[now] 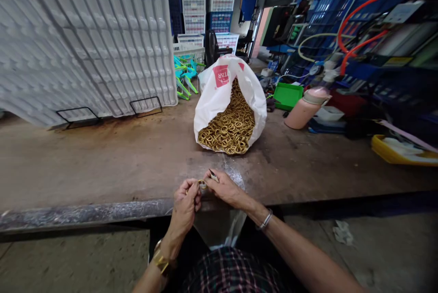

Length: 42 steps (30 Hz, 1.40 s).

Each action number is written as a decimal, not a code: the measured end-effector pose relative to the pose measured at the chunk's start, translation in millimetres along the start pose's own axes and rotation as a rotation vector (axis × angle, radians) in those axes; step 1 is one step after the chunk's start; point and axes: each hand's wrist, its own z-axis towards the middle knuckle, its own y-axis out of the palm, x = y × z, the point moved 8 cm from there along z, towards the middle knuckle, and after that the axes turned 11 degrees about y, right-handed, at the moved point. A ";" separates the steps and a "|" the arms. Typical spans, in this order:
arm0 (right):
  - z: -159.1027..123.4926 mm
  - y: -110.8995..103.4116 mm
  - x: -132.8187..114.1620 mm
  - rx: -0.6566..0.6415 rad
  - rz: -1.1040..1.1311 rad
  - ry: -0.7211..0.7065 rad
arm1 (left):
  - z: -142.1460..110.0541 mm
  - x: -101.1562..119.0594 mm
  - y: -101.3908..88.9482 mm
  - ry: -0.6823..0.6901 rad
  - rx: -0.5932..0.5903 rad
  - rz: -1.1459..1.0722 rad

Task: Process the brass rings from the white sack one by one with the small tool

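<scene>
A brass-coloured ring [202,184] is pinched at its left side by my left hand [185,199], just above the table's front edge. My right hand [226,189] has its fingers closed at the ring's other side. From that hand sticks a small dark-tipped, pointed tool [214,175], perhaps a blade; its exact kind is unclear. Beyond both hands, a white plastic bag [258,96] with red print lies with its mouth towards me. Many similar rings [229,126] fill it up to the opening.
White ribbed trays [126,37] stand on edge at the left, by black wire stands [146,106]. Green and blue plastic pieces [185,76] sit behind. A green tray [288,96], pink bottle [304,109] and yellow tray [397,152] are at right. The wooden table [102,160] ends just before me.
</scene>
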 end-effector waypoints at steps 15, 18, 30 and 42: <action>-1.3 -6.5 -3.2 0.189 -0.134 -0.029 | -9.2 -0.3 12.9 -0.045 -0.146 0.120; -0.5 -4.8 -4.5 0.161 -0.122 -0.044 | -9.6 -0.6 13.6 -0.054 -0.146 0.087; -1.0 -10.2 -4.4 0.213 -0.293 -0.066 | -9.6 2.1 14.0 -0.047 -0.124 -0.039; -8.8 13.5 -3.1 0.155 -0.813 -0.112 | -7.0 4.6 5.3 0.009 -0.082 0.115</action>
